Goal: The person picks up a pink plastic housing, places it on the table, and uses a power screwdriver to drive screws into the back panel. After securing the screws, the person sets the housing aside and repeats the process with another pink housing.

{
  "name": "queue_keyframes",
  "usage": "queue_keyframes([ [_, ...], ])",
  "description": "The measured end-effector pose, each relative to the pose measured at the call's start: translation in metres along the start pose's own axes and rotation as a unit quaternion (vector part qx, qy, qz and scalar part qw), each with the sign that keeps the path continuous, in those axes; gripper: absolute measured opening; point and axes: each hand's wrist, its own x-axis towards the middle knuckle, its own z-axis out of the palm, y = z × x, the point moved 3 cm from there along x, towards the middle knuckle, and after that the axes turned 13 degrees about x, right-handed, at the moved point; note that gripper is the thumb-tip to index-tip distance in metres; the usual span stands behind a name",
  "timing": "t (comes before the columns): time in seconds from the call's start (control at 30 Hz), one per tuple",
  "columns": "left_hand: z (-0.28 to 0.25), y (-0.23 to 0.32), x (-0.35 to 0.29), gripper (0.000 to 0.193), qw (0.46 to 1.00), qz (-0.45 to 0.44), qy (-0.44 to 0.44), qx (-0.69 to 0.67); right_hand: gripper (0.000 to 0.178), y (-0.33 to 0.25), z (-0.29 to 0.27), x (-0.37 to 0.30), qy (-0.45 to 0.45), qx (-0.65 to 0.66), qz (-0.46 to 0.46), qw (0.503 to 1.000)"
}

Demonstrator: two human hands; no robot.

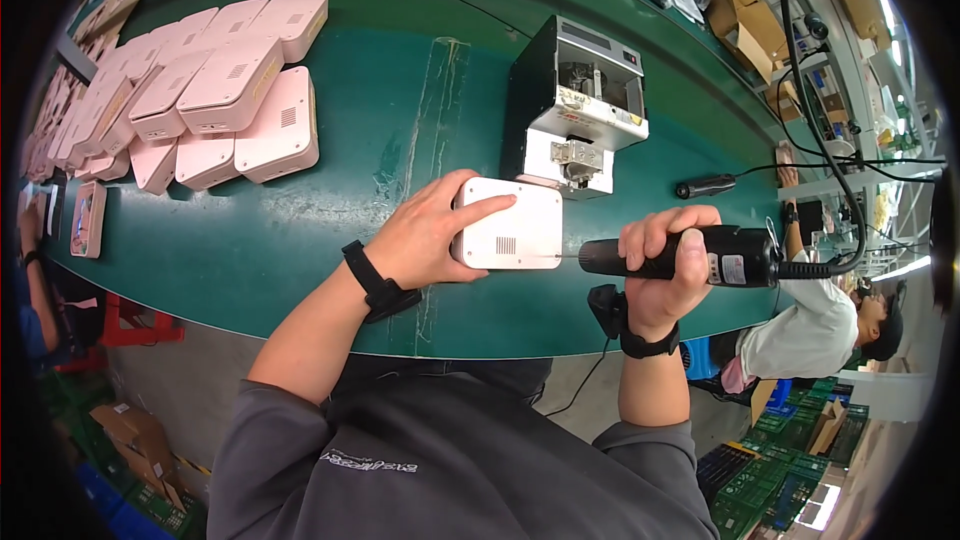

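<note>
A white plastic housing with rounded corners lies on the green bench in front of me, its small slotted vent grille facing up. My left hand grips its left side, the index finger stretched over the top face and the thumb at the near edge. In my right hand is a black electric screwdriver, held almost level with its cable running off to the right. The thin bit points left and reaches the housing's near right corner; whether it touches a screw there I cannot tell.
Just beyond the housing stands a black and silver screw feeder. Stacked similar white housings fill the bench's left side. Another black screwdriver-like tool lies at right. A hanging cable drops nearby. A co-worker sits at far right.
</note>
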Motion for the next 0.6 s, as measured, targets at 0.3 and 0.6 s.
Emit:
queue_keyframes([
  [0.3,0.000,0.001,0.000,0.085,1.000,0.009,0.010,0.014,0.019,-0.002,0.006,0.012,-0.006,-0.011,0.002,1.000],
  [0.6,-0.001,0.003,-0.003,0.086,1.000,0.010,0.007,0.014,0.020,-0.005,0.017,0.081,0.035,-0.014,-0.094,0.995],
])
